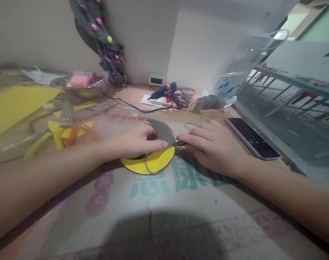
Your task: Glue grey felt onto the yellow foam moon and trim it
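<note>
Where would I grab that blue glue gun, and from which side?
I'd take the glue gun by its handle, coming from the near right. The handle slants down at that end, while the nozzle points left, away from such a grip. A small red light shows on the body, so the nozzle may be hot. Mind the grey yarn to the right.

Digital display (157, 79) stands agst. the wall (142, 43). L of display: bowl (85, 94) w/ pink & purple lumps (79, 81); above bowl, dark hanging crescent (90, 30) w/ multicol. balls (109, 39). R of display: translucent container (236, 66) w/ blue print (229, 86); front R, phone (252, 139), screen dark; far R, long table (291, 77) in bkgd.
</note>
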